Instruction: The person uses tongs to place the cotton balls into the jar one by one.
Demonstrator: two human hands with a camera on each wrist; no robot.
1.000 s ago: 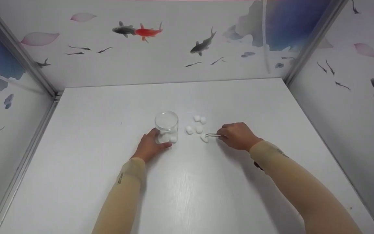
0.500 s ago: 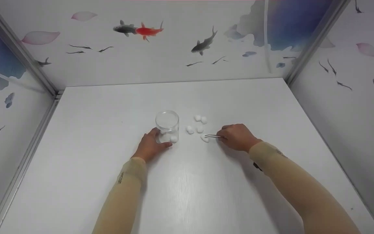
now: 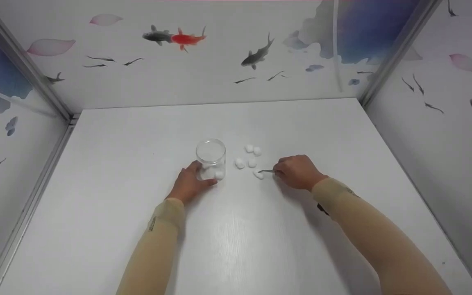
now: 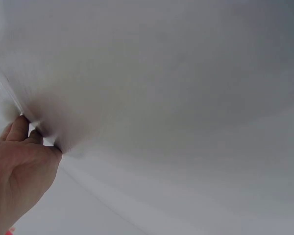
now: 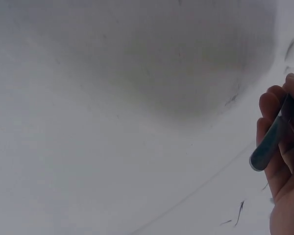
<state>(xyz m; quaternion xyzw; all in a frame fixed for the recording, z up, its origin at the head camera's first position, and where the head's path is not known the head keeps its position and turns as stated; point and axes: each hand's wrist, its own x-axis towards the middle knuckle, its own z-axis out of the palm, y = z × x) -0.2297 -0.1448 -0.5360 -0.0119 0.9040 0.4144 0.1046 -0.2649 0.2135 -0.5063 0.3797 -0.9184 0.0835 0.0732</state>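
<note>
A clear jar [image 3: 211,152] with white cotton balls [image 3: 218,174] inside stands upright on the table. My left hand [image 3: 189,184] grips its lower part from the left, thumb in front; in the left wrist view the hand [image 4: 24,171] shows at the lower left. To the right, my right hand [image 3: 299,171] pinches metal tweezers [image 3: 266,171], whose tips reach a flattened cotton ball [image 3: 259,176] on the table. The right wrist view shows the tweezers [image 5: 269,142] between thumb and fingers, their tips at the frame's edge.
Several more cotton balls [image 3: 239,164] lie on the white table [image 3: 236,237] between the jar and the tweezers. Panels with painted fish [image 3: 256,57] enclose the table at the back and both sides.
The tweezers' prongs, visibly parted earlier, now look pressed together at the flattened cotton ball. The left hand and the jar have stayed put.
</note>
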